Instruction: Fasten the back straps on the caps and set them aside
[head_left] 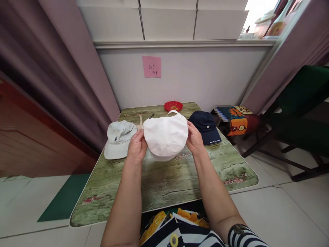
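A white cap (166,135) is held up over the middle of the table, its strap loop at the top. My left hand (137,144) grips its left edge, and my right hand (194,138) grips its right edge, fingers partly behind the fabric. Left of my left hand, a light grey cap (120,137) with a small dark logo lies on the table, brim toward me. A navy cap (204,126) with white lettering rests on the table, just beyond my right hand.
The green wood-patterned table (164,185) stands against a white wall. A red dish (173,106) sits at its back edge. Right of the table are a stool with a patterned cover (240,120) and a dark chair (303,127). A pink note (151,67) is on the wall.
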Tool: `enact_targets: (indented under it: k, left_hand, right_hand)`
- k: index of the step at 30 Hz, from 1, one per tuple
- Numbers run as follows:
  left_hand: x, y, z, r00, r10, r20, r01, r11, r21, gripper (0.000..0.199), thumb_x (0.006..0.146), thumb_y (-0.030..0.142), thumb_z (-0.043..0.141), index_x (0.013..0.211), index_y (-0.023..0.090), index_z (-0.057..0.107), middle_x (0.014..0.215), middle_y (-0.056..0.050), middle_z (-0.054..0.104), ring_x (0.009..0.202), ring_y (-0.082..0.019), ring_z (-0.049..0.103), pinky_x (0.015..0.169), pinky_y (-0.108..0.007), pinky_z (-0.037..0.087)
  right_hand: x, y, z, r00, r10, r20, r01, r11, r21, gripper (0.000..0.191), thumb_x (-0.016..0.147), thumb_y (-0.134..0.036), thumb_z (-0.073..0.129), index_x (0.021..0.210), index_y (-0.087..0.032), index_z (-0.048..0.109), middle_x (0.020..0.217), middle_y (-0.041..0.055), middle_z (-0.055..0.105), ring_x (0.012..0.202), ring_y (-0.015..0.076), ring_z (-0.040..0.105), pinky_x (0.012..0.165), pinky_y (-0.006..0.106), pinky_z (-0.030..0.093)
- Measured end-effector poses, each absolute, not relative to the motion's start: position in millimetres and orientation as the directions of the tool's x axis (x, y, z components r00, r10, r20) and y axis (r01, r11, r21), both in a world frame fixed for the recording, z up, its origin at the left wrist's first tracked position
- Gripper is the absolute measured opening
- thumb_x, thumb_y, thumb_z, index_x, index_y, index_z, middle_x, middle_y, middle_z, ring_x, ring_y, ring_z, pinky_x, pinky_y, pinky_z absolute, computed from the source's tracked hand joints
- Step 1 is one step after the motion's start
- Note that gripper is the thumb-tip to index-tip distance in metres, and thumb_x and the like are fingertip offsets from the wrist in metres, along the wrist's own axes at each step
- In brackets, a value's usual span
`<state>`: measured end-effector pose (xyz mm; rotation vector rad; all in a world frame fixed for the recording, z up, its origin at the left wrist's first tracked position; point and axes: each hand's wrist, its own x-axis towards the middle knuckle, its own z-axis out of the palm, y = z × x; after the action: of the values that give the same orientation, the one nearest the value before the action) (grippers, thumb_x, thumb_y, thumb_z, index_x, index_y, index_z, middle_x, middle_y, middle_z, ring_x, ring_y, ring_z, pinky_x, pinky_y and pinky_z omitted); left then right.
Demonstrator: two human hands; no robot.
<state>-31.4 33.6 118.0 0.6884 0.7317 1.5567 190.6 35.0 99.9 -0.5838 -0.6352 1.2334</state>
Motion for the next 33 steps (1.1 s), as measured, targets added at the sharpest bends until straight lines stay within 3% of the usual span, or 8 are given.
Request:
enact_targets:
  k: [5,9,15,18,20,23,26,33]
  left_hand:
    - [-23,42,132,-0.121,0.932,0.342,-0.417,-0.36,0.835,0.02,0.072,0.023,0.076,0.09,0.02,0.068,0.088,0.0,0.071,0.082,-0.013,0.064,0.08,-0.024,0.049]
    - [-30,51,103,-0.164,0.87,0.464,-0.06,-0.478,0.876,0.02,0.079,0.032,0.07,0.095,0.02,0.066,0.104,-0.005,0.071,0.097,-0.018,0.064,0.087,-0.028,0.047]
    - [-46,44,51,-0.086,0.872,0.482,0.378,-0.419,0.825,0.012,0.085,0.029,0.057,0.09,0.021,0.065,0.116,-0.007,0.069,0.108,-0.021,0.061,0.088,-0.032,0.046]
    - [-46,35,50,-0.059,0.869,0.492,0.403,-0.43,0.808,0.015,0.085,0.022,0.052,0.091,0.02,0.065,0.111,-0.007,0.07,0.101,-0.02,0.063,0.082,-0.03,0.047]
    - [-44,28,57,-0.062,0.873,0.484,0.397,-0.423,0.814,0.019,0.084,0.018,0.05,0.095,0.02,0.066,0.107,-0.006,0.07,0.086,-0.017,0.063,0.074,-0.027,0.047]
    - [-40,19,67,-0.073,0.89,0.449,0.401,-0.386,0.831,0.026,0.082,0.017,0.052,0.105,0.02,0.066,0.093,-0.003,0.069,0.062,-0.012,0.055,0.06,-0.024,0.043]
    - [-37,11,72,-0.076,0.898,0.433,0.378,-0.376,0.846,0.03,0.084,0.02,0.055,0.112,0.019,0.063,0.081,-0.001,0.064,0.056,-0.011,0.052,0.058,-0.023,0.043]
    - [-38,3,87,-0.125,0.841,0.527,0.388,-0.447,0.806,0.02,0.085,0.023,0.058,0.102,0.019,0.066,0.113,-0.008,0.063,0.062,-0.01,0.053,0.058,-0.023,0.044]
  right_hand:
    - [192,38,111,0.319,0.889,0.33,-0.475,0.451,-0.756,0.02,0.079,-0.029,0.068,0.098,-0.023,0.063,0.094,-0.0025,0.071,0.084,0.0127,0.066,0.083,0.026,0.052]
    - [196,42,92,0.344,0.823,0.451,-0.158,0.525,-0.836,0.02,0.083,-0.033,0.062,0.099,-0.021,0.063,0.106,0.004,0.071,0.099,0.0172,0.065,0.093,0.032,0.048]
    - [201,41,43,0.287,0.859,0.424,0.202,0.378,-0.903,0.02,0.079,-0.026,0.052,0.09,-0.019,0.067,0.107,0.0073,0.073,0.102,0.0225,0.065,0.096,0.037,0.045]
    - [201,36,42,0.348,0.861,0.371,0.3,0.273,-0.914,0.026,0.077,-0.024,0.047,0.089,-0.019,0.07,0.101,0.007,0.074,0.093,0.0235,0.065,0.089,0.036,0.047]
    - [200,29,56,0.411,0.827,0.383,0.359,0.24,-0.902,0.03,0.078,-0.023,0.046,0.093,-0.018,0.071,0.098,0.0072,0.074,0.089,0.0233,0.065,0.086,0.035,0.048]
    - [194,15,90,0.412,0.75,0.518,0.473,0.31,-0.825,0.028,0.084,-0.023,0.046,0.099,-0.018,0.07,0.101,0.0076,0.073,0.093,0.0227,0.065,0.089,0.035,0.046]
    - [182,1,118,0.2,0.727,0.657,0.596,0.442,-0.67,0.023,0.089,-0.024,0.049,0.099,-0.02,0.069,0.104,0.0075,0.072,0.1,0.0223,0.063,0.095,0.036,0.043]
    - [161,-10,124,-0.144,0.818,0.557,0.8,0.428,-0.421,0.015,0.088,-0.032,0.062,0.097,-0.024,0.071,0.113,0.0093,0.069,0.122,0.0294,0.052,0.113,0.054,0.02]
